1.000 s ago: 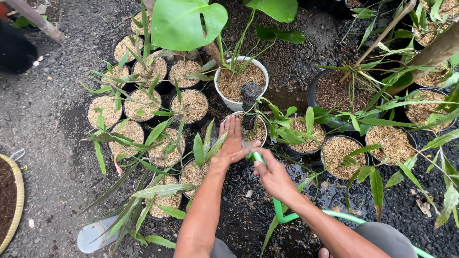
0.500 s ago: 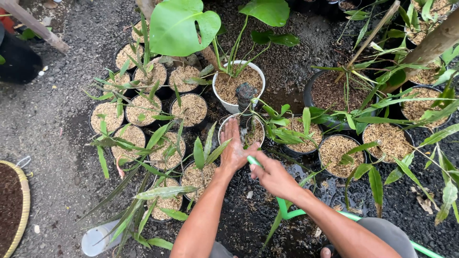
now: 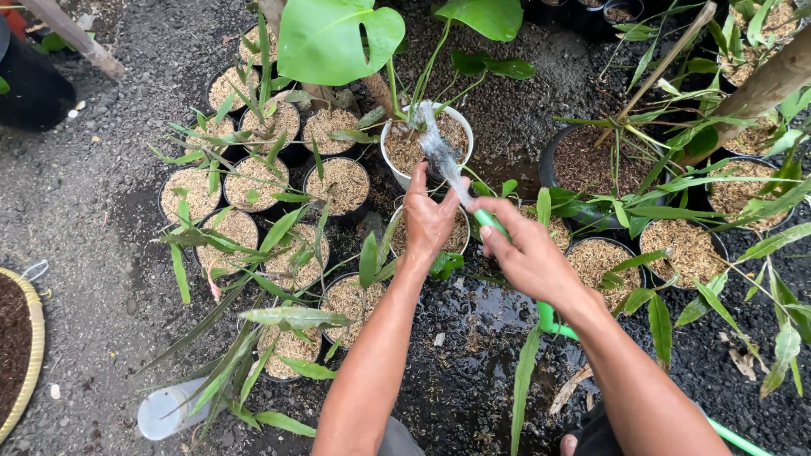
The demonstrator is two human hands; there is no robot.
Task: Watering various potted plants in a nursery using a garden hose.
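Note:
My right hand [image 3: 525, 251] grips the end of a green hose [image 3: 551, 319]. Water [image 3: 441, 152] sprays from it toward a white pot [image 3: 425, 142] holding a large-leaved plant [image 3: 338, 38]. My left hand [image 3: 429, 219] hovers with fingers together just left of the hose tip, over a small black pot [image 3: 456, 239] filled with rice husks. Whether that hand touches the hose end I cannot tell. Several black pots with husk filling and young narrow-leaved plants [image 3: 253, 186] stand to the left.
More husk-filled pots [image 3: 684, 249] and a large dark pot [image 3: 591, 160] stand at right. A woven tray [image 3: 29, 355] lies at the left edge, a white plastic container [image 3: 169, 409] near the bottom. The ground [image 3: 473, 338] is wet and dark.
Water now sprays from the hose onto the white pot. Both hands have stayed above the small black pot.

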